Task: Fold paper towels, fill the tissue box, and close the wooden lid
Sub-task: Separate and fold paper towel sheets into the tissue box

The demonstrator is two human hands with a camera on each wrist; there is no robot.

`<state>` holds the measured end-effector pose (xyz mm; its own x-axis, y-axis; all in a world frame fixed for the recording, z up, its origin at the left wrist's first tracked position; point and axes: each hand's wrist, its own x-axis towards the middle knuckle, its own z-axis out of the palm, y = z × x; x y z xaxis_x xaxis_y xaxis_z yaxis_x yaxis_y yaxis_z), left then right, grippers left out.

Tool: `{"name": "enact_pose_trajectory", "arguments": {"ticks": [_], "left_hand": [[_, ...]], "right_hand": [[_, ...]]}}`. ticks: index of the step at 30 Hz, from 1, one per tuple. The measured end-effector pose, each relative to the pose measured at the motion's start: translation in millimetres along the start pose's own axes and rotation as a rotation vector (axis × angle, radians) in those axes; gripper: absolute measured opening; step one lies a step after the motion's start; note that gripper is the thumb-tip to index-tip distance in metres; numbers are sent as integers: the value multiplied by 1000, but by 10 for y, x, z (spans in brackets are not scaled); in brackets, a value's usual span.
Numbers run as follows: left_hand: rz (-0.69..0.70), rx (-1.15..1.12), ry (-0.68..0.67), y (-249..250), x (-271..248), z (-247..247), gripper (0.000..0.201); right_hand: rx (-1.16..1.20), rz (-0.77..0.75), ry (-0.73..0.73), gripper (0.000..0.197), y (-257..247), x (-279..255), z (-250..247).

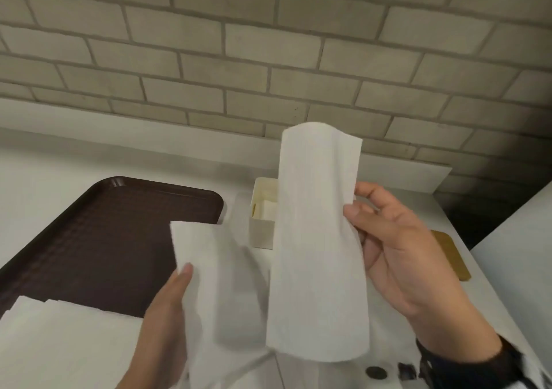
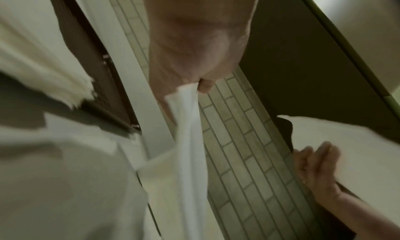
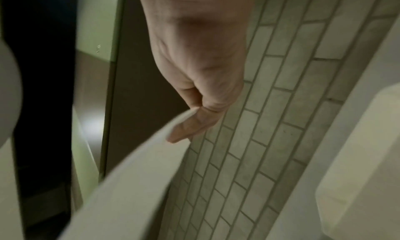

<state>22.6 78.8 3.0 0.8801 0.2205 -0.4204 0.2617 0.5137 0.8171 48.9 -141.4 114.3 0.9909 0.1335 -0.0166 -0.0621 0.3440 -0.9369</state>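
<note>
I hold a white paper towel (image 1: 319, 239) in the air between both hands. My right hand (image 1: 357, 200) pinches the upright right part by its edge between thumb and fingers. My left hand (image 1: 182, 279) grips the blurred left part (image 1: 215, 284), its thumb on top; the two parts seem to join at the bottom. The wrist views show the same pinches by the left hand (image 2: 199, 84) and the right hand (image 3: 194, 112). Behind the towel stands the cream tissue box (image 1: 263, 233), open, with folded towels (image 1: 268, 209) inside. The wooden lid (image 1: 451, 254) lies flat on the counter to the right.
A dark brown tray (image 1: 104, 239) lies on the white counter at the left. A stack of flat paper towels (image 1: 59, 329) covers its near corner. A brick wall (image 1: 268, 60) runs behind. Right of the lid, the counter ends at a dark gap (image 1: 466, 209).
</note>
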Motion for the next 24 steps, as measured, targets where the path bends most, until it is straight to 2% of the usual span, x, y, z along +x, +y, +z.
{"name": "enact_pose_trajectory", "arguments": {"ticks": [2, 5, 9, 14, 16, 18, 19, 21, 24], "left_hand": [[-90, -43, -51, -32, -26, 172, 26], [-266, -181, -214, -64, -62, 379, 37], [-282, -168, -252, -182, -18, 475, 44], [-214, -110, -269, -292, 22, 447, 54], [-144, -32, -256, -314, 10, 440, 40], [-58, 30, -166, -296, 17, 400, 24], [-20, 33, -127, -256, 5, 371, 21], [77, 43, -27, -146, -14, 268, 18], [213, 37, 108, 64, -33, 63, 18]], "right_hand": [[-74, 53, 55, 25, 105, 44, -31], [-442, 65, 181, 14, 488, 110, -53], [-774, 3, 289, 18, 769, 125, -104], [-908, -25, 256, 19, 847, 98, -12], [-935, -22, 218, 17, 905, 108, 32], [-926, 4, 221, 9, 963, 137, 44], [-890, 38, 247, 4, 989, 158, 44], [-903, 149, 245, 13, 1109, 211, 38], [-1218, 378, 32, 37, 1390, 237, 98]]}}
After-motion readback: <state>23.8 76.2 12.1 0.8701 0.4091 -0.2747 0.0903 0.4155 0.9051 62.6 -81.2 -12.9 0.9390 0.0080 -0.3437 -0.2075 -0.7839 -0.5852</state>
